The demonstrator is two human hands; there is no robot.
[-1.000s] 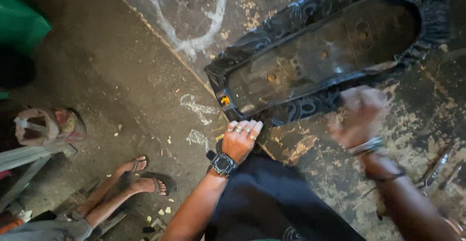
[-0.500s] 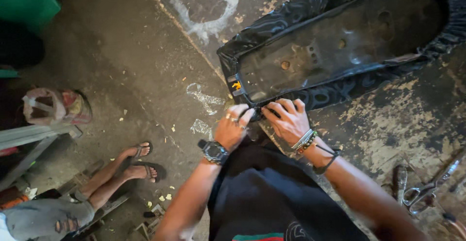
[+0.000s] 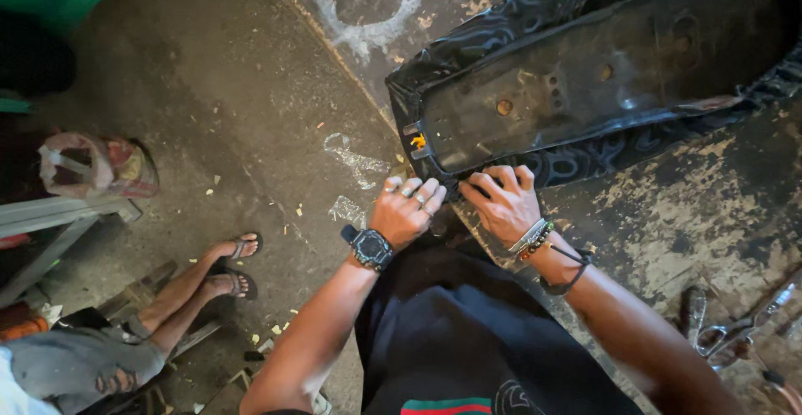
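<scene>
- an upturned motorcycle seat lies across the upper right of the frame, its dark plastic underside facing up, ringed by a glossy black patterned cover folded over the rim.
- the seat's narrow end points toward the middle of the frame, with a small orange-marked bracket at that tip.
- both hands sit at the seat's near edge, just below centre of the frame, side by side and almost touching.
- the left hand, with rings on its fingers and a black wristwatch, is curled with knuckles up; its fingertips press against the cover's edge near the seat tip. whether it pinches the material i cannot tell.
- the right hand, with beaded bracelets at the wrist, lies palm down with fingers bent over the folded cover, pressing it onto the seat rim.
- the seat rests on a worn, paint-flaked work surface; metal hand tools lie at the lower right.
- a stained concrete floor fills the left half, with a white painted mark at the top.
- another person's legs in sandals stretch in from the lower left.
- a crumpled plastic bag sits at the left edge.
</scene>
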